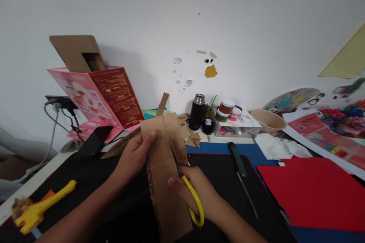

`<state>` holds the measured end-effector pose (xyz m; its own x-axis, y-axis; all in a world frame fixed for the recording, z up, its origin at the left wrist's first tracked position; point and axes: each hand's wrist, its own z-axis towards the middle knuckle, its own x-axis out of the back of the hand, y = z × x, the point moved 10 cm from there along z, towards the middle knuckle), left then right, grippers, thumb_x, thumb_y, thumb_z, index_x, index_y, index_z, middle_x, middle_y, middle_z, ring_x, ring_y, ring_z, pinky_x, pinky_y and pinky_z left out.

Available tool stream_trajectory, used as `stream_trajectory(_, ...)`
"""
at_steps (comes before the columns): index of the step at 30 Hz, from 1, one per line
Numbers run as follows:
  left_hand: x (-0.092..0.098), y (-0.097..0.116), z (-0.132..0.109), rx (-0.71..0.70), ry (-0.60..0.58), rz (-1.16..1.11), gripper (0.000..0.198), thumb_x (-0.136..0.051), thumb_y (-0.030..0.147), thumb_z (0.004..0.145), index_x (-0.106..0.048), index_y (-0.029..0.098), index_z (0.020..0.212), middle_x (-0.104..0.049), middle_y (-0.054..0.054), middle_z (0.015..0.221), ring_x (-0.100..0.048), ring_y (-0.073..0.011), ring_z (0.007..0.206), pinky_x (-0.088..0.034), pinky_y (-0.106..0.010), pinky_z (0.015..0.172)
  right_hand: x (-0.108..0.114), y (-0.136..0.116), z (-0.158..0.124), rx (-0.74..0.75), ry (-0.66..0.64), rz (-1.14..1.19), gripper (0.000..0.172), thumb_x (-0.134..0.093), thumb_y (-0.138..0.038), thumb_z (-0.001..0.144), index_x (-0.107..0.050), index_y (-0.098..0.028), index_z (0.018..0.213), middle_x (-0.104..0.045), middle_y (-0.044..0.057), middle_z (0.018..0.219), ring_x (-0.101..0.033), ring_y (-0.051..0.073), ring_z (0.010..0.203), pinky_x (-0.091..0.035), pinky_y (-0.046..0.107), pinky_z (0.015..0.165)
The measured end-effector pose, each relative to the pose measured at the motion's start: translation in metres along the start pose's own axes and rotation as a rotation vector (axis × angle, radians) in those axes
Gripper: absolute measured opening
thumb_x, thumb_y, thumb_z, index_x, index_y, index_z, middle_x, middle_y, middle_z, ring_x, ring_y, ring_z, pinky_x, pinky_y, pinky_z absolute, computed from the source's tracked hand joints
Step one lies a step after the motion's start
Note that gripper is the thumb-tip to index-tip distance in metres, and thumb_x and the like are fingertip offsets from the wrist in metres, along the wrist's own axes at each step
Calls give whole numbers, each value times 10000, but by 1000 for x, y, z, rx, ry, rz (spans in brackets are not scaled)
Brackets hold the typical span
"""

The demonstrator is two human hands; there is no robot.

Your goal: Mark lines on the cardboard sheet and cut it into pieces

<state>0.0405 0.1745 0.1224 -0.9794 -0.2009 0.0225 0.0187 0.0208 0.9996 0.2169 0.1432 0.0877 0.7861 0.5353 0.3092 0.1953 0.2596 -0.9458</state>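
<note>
My left hand [138, 151] grips the left edge of a long brown cardboard strip [164, 193], thumb on its face. Printed digits run along the strip's left side. In my right hand [196, 189] are scissors with yellow handles [202, 207], fingers through the loops. Their blades sit in a slit that runs up the cardboard, with a narrower flap parted on the right side. The blade tips are partly hidden by the cardboard.
A green-handled knife [237, 161] lies on the black mat [219, 193] to the right, beside red sheets [313, 193]. A yellow giraffe-like figure [42, 208] is at left. A black phone [95, 140], pink-and-red box [114, 98], black bottle [197, 113] and paint jars [226, 107] stand behind.
</note>
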Motion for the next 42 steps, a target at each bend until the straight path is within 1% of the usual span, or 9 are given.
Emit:
stream_trajectory(5,-7,-2,-1,22,-56,29,661,-724,788,800,-758,160,1002,-804,-108,894,-744,-309,805,-575,-347,660,-2,2,-1,-13,-4,34,609,-617,-747,960,-598,-174,756,-474,-32,654,-377,116,587,-290,223,514)
stream_trajectory(11,-6,19,-6,-68,-25,190,721,-688,877,740,-736,162,822,-764,-89,802,-685,-271,723,-518,-312,586,3,-5,-2,19,43,-38,611,-613,-728,967,-554,-180,701,-437,-40,629,-371,114,586,-278,227,523)
stream_trajectory(13,-7,20,-7,-59,-50,206,721,-682,879,741,-734,162,797,-754,-84,773,-675,-266,701,-508,-311,576,3,-7,-2,25,36,-53,586,-632,-699,966,-552,-182,701,-425,-47,621,-369,111,577,-289,227,529)
stream_trajectory(17,-14,12,-8,14,-126,134,710,-691,855,765,-743,154,868,-769,-98,807,-693,-277,717,-530,-328,603,1,-11,-3,36,23,-50,600,-607,-721,966,-528,-193,691,-408,-48,614,-362,112,569,-283,228,518)
stream_trajectory(22,-12,12,-8,-23,-98,178,720,-694,871,751,-747,164,875,-793,-113,888,-696,-282,760,-534,-321,615,1,-7,-3,-15,16,-30,647,-579,-780,947,-537,-194,675,-437,-34,613,-366,122,574,-300,236,516)
stream_trajectory(27,-20,8,-11,9,-161,98,663,-686,825,801,-746,170,881,-791,-106,855,-702,-275,726,-547,-329,614,0,-11,-6,2,20,-23,623,-580,-760,959,-643,-178,745,-492,-15,640,-391,137,587,-314,245,523)
stream_trajectory(32,-10,16,-9,-86,-56,241,673,-680,856,767,-739,187,810,-780,-89,829,-694,-273,752,-525,-305,597,1,-14,-5,16,26,-28,625,-565,-734,983,-658,-166,737,-514,-14,653,-405,136,601,-369,251,570)
stream_trajectory(37,-17,3,-7,-4,-129,96,668,-695,817,800,-749,161,916,-795,-113,900,-708,-276,775,-548,-329,643,2,-12,-4,-8,25,31,630,-593,-757,957,-667,-167,746,-543,-7,667,-423,138,601,-402,247,568)
stream_trajectory(42,-16,1,-5,11,-91,94,698,-698,843,767,-733,156,883,-779,-107,864,-680,-254,737,-509,-304,600,-5,-8,-4,-55,-35,150,602,-650,-758,923,-715,-168,821,-631,19,741,-535,173,670,-433,242,572)
